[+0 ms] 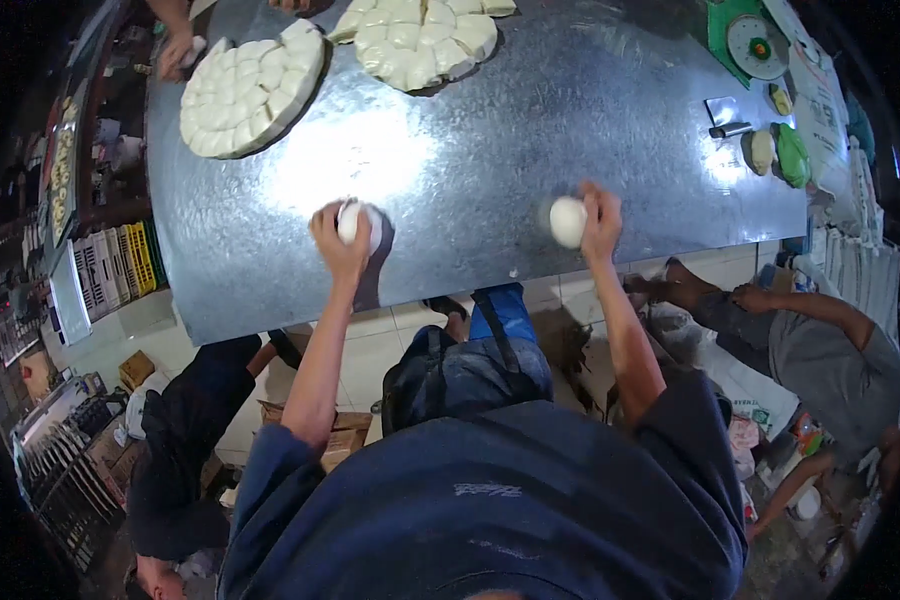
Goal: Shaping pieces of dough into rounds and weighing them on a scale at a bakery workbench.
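Note:
My left hand (338, 243) is cupped over a white dough ball (351, 222) on the shiny metal table (470, 150). My right hand (600, 220) cups a second white dough ball (568, 221) from its right side, pressing it against the tabletop. Both arms reach up from my dark blue shirt at the lower edge. Two round slabs of cut dough pieces lie at the far side: one at the far left (250, 90), one at the far middle (420, 35).
Another person's hand (175, 50) rests at the table's far left corner. A green scale (755, 45), a metal scraper (725, 112) and a green lid (792, 155) sit at the right. People sit on the tiled floor below the table, one at right (820, 350).

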`<action>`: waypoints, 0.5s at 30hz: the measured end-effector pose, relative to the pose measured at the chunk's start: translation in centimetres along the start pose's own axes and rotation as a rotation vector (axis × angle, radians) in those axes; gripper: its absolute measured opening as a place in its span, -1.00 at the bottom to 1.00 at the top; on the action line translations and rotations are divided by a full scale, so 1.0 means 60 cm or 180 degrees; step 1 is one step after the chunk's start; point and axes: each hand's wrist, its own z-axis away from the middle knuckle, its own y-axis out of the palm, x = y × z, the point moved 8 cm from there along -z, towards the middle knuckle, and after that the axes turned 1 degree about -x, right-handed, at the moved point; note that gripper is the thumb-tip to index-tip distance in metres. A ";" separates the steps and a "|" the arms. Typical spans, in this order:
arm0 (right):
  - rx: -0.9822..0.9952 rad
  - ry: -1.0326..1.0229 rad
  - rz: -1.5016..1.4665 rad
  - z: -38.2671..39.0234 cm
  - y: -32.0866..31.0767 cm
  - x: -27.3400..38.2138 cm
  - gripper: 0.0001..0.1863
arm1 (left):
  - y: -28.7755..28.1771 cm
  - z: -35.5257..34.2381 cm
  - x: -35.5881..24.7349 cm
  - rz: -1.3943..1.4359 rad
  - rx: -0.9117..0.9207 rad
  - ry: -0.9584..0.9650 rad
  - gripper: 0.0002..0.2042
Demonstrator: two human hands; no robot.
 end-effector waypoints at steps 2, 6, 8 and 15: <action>-0.0682 0.0252 -0.1153 0.017 -0.002 -0.005 -0.57 | 0.030 0.014 0.011 0.0884 0.0447 0.0005 -0.51; -0.0665 -0.0373 0.0341 0.113 0.029 0.082 -0.38 | 0.043 0.114 0.036 0.0335 0.0854 -0.0110 -0.16; -0.0824 0.0192 -0.0037 0.138 0.021 0.086 -0.34 | 0.034 0.143 0.043 0.0678 0.0894 -0.0540 -0.15; -0.0173 -0.0407 0.0146 0.063 0.026 0.127 -0.28 | 0.072 0.086 -0.108 0.0620 0.1612 0.0941 -0.17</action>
